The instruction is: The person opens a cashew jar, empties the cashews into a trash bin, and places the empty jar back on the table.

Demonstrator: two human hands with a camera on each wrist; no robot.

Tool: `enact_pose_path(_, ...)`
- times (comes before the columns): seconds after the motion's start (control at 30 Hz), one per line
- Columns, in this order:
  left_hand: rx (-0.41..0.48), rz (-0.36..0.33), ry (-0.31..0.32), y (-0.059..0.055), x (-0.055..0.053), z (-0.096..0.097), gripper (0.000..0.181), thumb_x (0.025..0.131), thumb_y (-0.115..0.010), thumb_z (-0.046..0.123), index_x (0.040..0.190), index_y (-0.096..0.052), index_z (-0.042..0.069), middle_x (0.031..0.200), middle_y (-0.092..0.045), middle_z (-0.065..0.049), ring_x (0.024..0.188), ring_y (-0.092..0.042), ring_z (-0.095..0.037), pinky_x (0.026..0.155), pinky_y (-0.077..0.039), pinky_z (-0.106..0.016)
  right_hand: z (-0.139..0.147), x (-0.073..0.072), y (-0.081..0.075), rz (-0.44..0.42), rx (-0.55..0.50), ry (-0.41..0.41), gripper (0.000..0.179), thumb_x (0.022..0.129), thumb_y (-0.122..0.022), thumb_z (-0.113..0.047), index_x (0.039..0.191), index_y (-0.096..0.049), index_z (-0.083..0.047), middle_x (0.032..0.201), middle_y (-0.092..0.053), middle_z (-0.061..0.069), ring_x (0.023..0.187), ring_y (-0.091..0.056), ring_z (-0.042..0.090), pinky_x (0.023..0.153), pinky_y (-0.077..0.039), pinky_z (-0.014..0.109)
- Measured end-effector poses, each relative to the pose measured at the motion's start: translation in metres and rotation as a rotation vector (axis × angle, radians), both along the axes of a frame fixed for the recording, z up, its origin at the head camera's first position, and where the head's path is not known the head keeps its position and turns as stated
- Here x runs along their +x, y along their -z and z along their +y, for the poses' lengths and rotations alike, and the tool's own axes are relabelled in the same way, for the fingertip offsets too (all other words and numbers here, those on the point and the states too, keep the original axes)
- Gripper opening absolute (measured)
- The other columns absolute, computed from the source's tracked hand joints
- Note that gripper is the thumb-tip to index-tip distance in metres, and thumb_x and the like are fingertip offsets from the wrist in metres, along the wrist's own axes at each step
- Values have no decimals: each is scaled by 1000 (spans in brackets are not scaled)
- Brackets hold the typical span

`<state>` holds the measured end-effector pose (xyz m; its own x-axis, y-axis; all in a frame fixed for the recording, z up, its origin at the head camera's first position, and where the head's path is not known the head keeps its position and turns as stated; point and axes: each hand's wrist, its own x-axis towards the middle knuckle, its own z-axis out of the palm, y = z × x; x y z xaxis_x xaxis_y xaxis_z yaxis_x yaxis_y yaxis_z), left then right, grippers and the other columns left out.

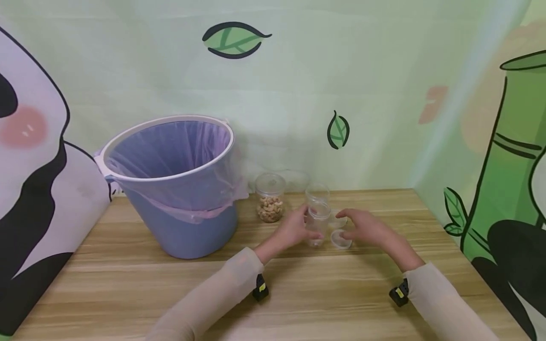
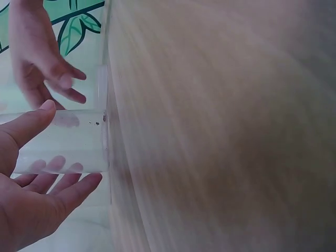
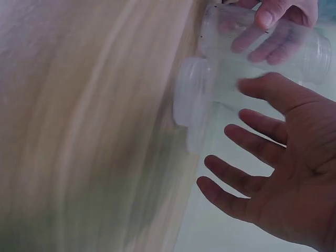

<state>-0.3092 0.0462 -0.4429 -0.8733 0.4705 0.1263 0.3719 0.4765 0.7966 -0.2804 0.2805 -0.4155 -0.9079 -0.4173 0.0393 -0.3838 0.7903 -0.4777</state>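
Observation:
My left hand (image 1: pixel 293 227) grips a clear, empty plastic jar (image 1: pixel 318 226) that stands upright on the table. In the left wrist view its thumb lies on one side of the jar (image 2: pixel 84 139) and the fingers on the other. My right hand (image 1: pixel 370 228) is just right of the jar, near a clear round lid (image 1: pixel 341 240) that lies flat. In the right wrist view its fingers are spread, apart from the lid (image 3: pixel 190 92) and the jar. Another lid (image 1: pixel 339 220) lies behind the first, partly hidden. A second clear jar (image 1: pixel 317 191) stands behind the gripped one.
A lidded jar of cashews (image 1: pixel 270 204) stands left of the empty jars, near the back wall. Further left is a big blue bin (image 1: pixel 200 232) lined with a purple bag. The table (image 1: pixel 324 293) meets a printed cloth backdrop (image 1: pixel 281 94) behind.

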Motion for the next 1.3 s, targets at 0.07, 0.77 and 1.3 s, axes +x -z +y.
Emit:
enact_pose_path(0.07, -14, 11, -8, 1, 0, 1, 74, 75, -92, 18, 135, -54, 2, 131, -65, -19, 117, -65, -34, 96, -54, -41, 1, 0, 4, -16, 37, -23, 54, 84, -80, -11, 130, -59, 7, 131, -61, 28, 124, -56, 47, 103, -44, 59)
enact_pose_path(0.77, 15, -11, -52, 5, -11, 11, 71, 75, -92, 14, 134, -56, 2, 131, -65, -19, 120, -64, -34, 100, -52, -41, 8, -15, 27, 104, 47, -4, 50, 83, -77, -6, 124, -59, 15, 120, -64, 33, 113, -60, 51, 99, -47, 60)
enact_pose_path(1.3, -32, -12, -106, 7, -23, 20, 64, 78, -90, 19, 132, -59, 3, 126, -68, -18, 118, -65, -30, 96, -54, -38, 11, -43, 41, 107, 41, 141, 44, 88, -71, -2, 129, -59, 10, 127, -62, 32, 116, -60, 48, 100, -47, 58)
